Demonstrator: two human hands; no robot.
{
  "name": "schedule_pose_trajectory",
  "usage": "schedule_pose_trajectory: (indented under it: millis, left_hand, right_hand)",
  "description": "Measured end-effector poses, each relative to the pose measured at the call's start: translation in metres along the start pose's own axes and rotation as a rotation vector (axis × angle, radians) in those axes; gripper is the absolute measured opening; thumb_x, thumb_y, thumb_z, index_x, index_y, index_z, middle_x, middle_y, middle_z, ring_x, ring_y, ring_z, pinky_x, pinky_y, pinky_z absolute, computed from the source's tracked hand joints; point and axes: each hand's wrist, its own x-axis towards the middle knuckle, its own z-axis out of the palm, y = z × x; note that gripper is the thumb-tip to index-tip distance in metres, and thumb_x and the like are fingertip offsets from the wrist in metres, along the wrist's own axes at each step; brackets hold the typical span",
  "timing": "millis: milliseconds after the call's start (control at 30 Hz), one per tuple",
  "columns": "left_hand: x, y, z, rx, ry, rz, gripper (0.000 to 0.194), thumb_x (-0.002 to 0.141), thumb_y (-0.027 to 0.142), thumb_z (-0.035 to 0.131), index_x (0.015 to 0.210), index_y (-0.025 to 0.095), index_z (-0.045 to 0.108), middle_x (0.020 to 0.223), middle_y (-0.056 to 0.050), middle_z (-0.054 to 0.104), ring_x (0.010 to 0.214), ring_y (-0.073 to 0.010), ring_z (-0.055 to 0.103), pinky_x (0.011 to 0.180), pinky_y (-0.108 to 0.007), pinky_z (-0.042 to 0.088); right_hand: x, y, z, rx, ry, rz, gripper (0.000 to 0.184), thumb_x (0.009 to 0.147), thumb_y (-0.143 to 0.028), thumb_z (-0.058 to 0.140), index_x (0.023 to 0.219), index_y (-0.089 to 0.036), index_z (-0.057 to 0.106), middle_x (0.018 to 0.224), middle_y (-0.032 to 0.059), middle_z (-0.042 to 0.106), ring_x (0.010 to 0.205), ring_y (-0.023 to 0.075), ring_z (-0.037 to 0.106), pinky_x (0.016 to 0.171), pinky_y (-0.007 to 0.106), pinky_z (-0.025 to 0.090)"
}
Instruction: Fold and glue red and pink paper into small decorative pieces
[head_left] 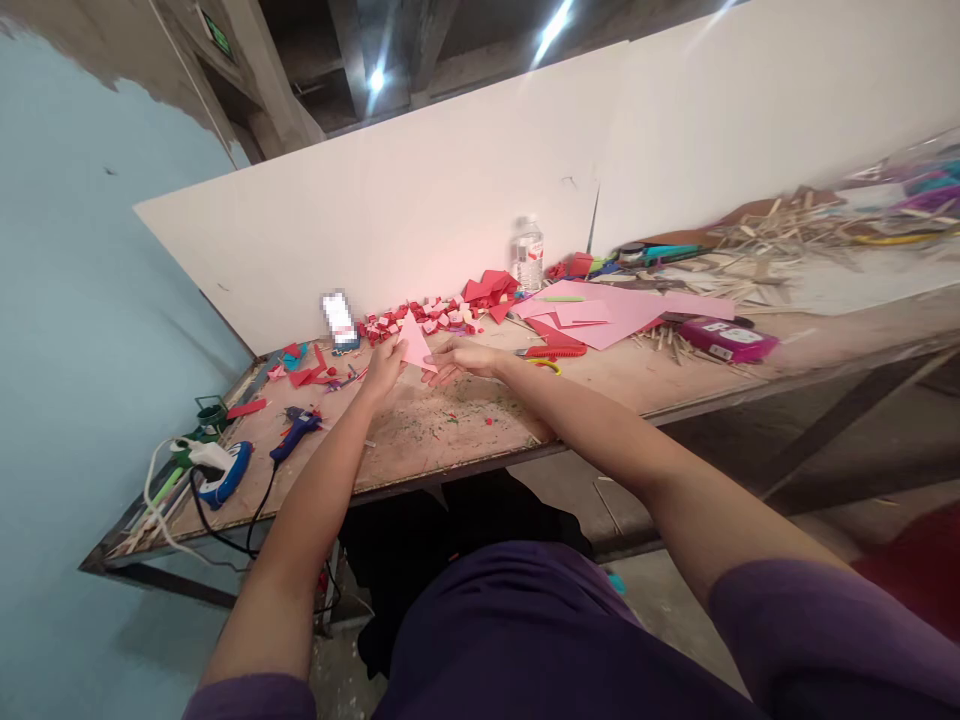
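Note:
A pink paper triangle (416, 345) is held up over the worktable (450, 410), its point upward. My left hand (385, 368) is closed on its left edge, thumb against the paper. At the lower right corner of the paper, my right hand (461, 358) has its fingers extended and touching or just beside it; the exact contact is hard to make out. Behind the hands lies a heap of small folded red and pink paper pieces (427, 318). A red-handled cutter (555, 351) lies right of my right hand, next to pink paper sheets (600, 305).
A blue glue gun (300, 430) with a cord and a power strip (225, 475) lie at left. A phone (340, 320) leans at the back near a plastic bottle (528, 255). At right are a magenta box (727, 340) and piled wooden sticks (787, 230). A white panel (450, 190) stands behind.

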Motion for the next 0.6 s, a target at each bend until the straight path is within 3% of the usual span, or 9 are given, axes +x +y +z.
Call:
schedule_pose_trajectory:
  millis: [133, 333, 600]
  left_hand:
    - [0.002, 0.001, 0.000, -0.045, 0.029, -0.029, 0.051, 0.096, 0.061, 0.060, 0.073, 0.021, 0.040, 0.054, 0.007, 0.037, 0.044, -0.0069, 0.031, 0.044, -0.021, 0.022]
    - [0.003, 0.001, -0.001, -0.090, 0.050, -0.076, 0.046, 0.098, 0.051, 0.062, 0.072, 0.021, 0.039, 0.051, 0.007, 0.036, 0.042, -0.0068, 0.031, 0.043, -0.022, 0.021]
    - [0.005, 0.005, -0.007, -0.138, 0.109, -0.136, 0.038, 0.100, 0.037, 0.059, 0.073, 0.022, 0.038, 0.049, 0.008, 0.037, 0.040, -0.0068, 0.032, 0.042, -0.021, 0.022]
  right_hand:
    - [-0.002, 0.000, 0.005, 0.048, 0.025, -0.020, 0.022, 0.090, -0.028, 0.078, 0.082, -0.007, 0.074, 0.077, 0.0093, 0.079, 0.085, 0.0167, 0.072, 0.087, 0.026, 0.057]
    - [-0.001, -0.002, 0.002, 0.019, -0.056, 0.027, 0.015, 0.086, -0.023, 0.083, 0.084, -0.010, 0.076, 0.073, 0.0086, 0.078, 0.080, 0.0197, 0.073, 0.083, 0.030, 0.059]
    - [0.007, 0.001, -0.007, -0.059, -0.085, 0.102, 0.015, 0.085, -0.028, 0.083, 0.084, -0.015, 0.076, 0.073, 0.0076, 0.078, 0.079, 0.0230, 0.073, 0.078, 0.033, 0.059]
